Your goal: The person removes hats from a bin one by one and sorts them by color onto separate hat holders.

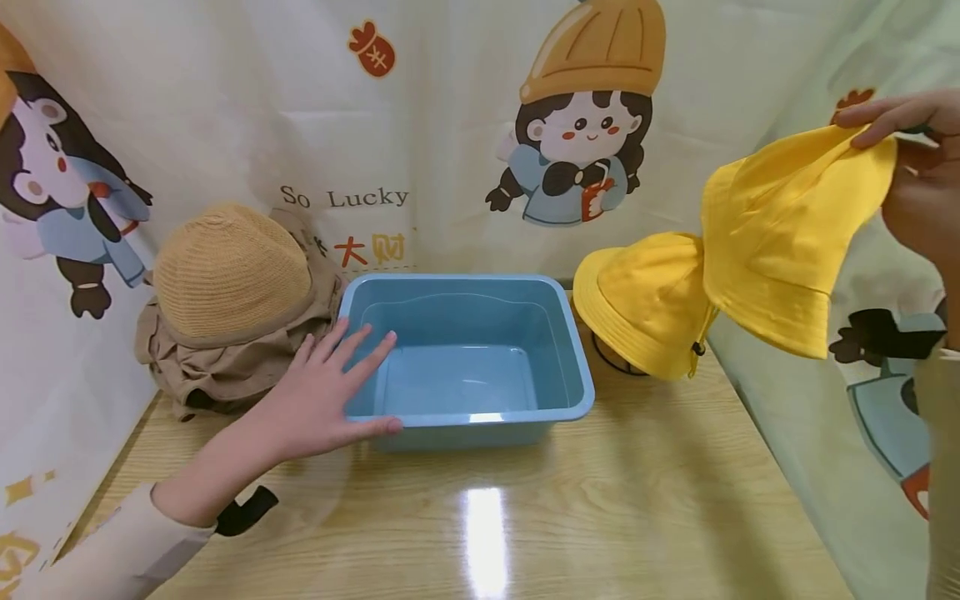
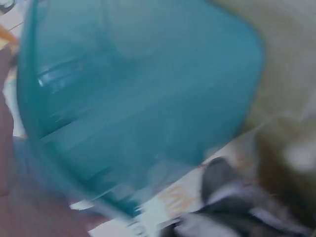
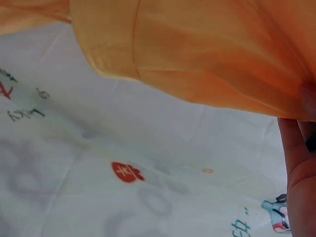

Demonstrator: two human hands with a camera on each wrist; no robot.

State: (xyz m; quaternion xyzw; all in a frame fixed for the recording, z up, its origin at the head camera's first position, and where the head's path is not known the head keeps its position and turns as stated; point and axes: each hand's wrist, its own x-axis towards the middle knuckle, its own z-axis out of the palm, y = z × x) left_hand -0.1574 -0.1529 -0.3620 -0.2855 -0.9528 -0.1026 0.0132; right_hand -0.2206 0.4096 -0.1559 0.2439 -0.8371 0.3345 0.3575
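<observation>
My right hand (image 1: 918,158) pinches the crown of a yellow bucket hat (image 1: 787,233), held up at the right with its brim hanging down toward the left. In the right wrist view this hat (image 3: 197,54) fills the top, and fingers (image 3: 296,153) grip its edge. Another yellow bucket hat (image 1: 648,292) sits on a dark wire stand (image 1: 618,358), partly behind the raised one. My left hand (image 1: 322,400) spreads its fingers over the left side of a blue plastic basin (image 1: 480,418); whether it touches the rim I cannot tell. The basin's inside holds nothing visible.
Left of the basin, a tan knitted hat (image 1: 228,275) lies on top of brown cloth hats (image 1: 210,379). All stand on a wooden table (image 1: 600,508). Printed curtains (image 1: 465,100) hang close behind and along both sides.
</observation>
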